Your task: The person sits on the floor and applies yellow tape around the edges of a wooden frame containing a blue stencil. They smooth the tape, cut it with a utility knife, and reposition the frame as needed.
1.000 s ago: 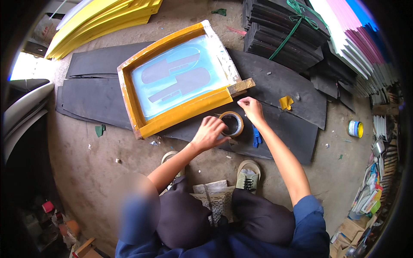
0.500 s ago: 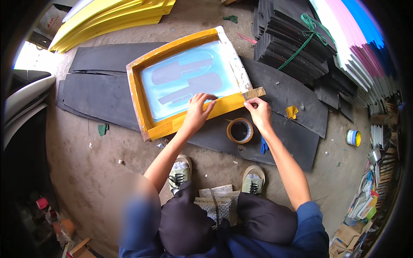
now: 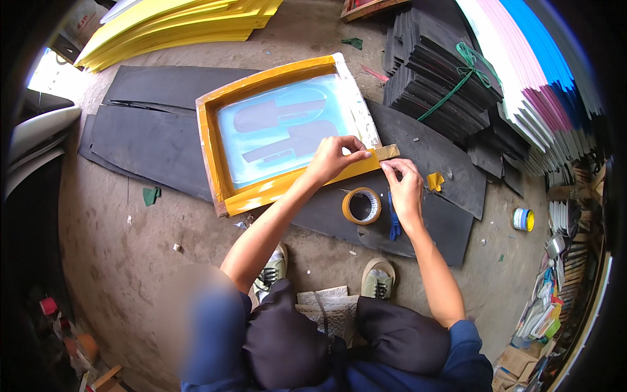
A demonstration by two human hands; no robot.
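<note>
A silk-screen frame point(image 3: 204, 144) with a pale blue mesh lies tilted ahead of me, grey sandal-like shapes showing on the mesh. Yellow-brown adhesive tape point(image 3: 274, 193) covers its near side. My left hand point(image 3: 336, 159) reaches over that side, thumb and forefinger closed at the tape by the right near corner. Just right of it, my right hand point(image 3: 405, 189) pinches at the end of the tape strip; the fingers hide the exact grip. Below the corner, a tape roll point(image 3: 349, 213) rests on a black sheet point(image 3: 418, 228).
Blue scraps point(image 3: 394, 222) and a yellow scrap point(image 3: 435, 181) lie near my right hand. Stacked black sheets point(image 3: 431, 85) tied with green string stand at the far right, beside white, pink and blue sheets point(image 3: 522, 52). Yellow sheets point(image 3: 176, 32) are far left; a small tin point(image 3: 522, 220) sits right.
My left hand has slid right along the taped side to the corner, its spread fingers now drawn together. My right hand has shifted slightly right and down.
</note>
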